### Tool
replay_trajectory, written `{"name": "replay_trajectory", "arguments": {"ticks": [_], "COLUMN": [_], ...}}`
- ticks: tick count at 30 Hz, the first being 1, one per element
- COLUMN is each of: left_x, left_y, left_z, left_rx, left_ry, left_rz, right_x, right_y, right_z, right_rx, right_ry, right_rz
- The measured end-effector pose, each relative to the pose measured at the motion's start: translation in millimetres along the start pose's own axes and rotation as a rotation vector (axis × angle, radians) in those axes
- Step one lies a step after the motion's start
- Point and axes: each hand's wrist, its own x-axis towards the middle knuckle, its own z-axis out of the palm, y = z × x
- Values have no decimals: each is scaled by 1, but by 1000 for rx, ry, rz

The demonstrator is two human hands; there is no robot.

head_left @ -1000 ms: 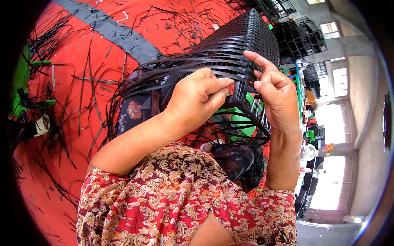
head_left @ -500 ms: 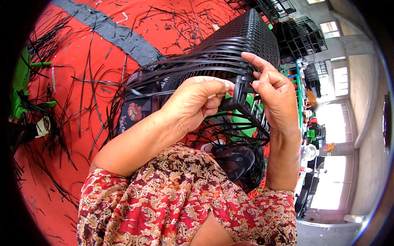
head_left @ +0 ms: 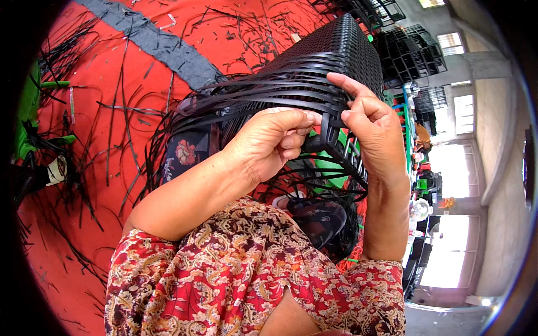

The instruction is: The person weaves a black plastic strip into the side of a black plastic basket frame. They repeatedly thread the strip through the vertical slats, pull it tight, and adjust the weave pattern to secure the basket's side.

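Note:
A tall black woven wicker body (head_left: 330, 50) stands in front of me, its corner frame bar (head_left: 329, 131) between my hands. Loose black plastic strips (head_left: 269, 84) fan leftward from the weave. My left hand (head_left: 277, 134) is closed in a pinch, its thumb and forefinger against the bar's left side at a strip, which the fingers mostly hide. On the bar's right, my right hand (head_left: 374, 120) has its thumb and curled fingers closed at a strip wrapped on the bar. Its forefinger points out toward the weave.
Strip offcuts litter the red floor covering (head_left: 95, 185), crossed by a grey band (head_left: 151, 45). Green pieces (head_left: 56, 140) lie among tangled strips at the left. More black strips (head_left: 336, 187) hang below the corner. Stacked black frames (head_left: 409, 50) stand at the far right.
The bar's corner has turned slightly, and the strips shift a little about it. Both hands stay nearly in place, still closed at the bar.

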Motion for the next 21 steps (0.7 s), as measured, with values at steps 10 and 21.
{"name": "replay_trajectory", "arguments": {"ticks": [10, 21], "left_x": [10, -14], "left_y": [2, 38], "left_z": [-3, -33], "left_rx": [519, 1576], "left_ry": [-50, 115], "left_rz": [125, 476], "right_x": [2, -93], "right_y": [10, 10], "right_z": [-1, -84], "right_rx": [-433, -242], "right_ry": [-82, 618], "right_rz": [-276, -436]}}
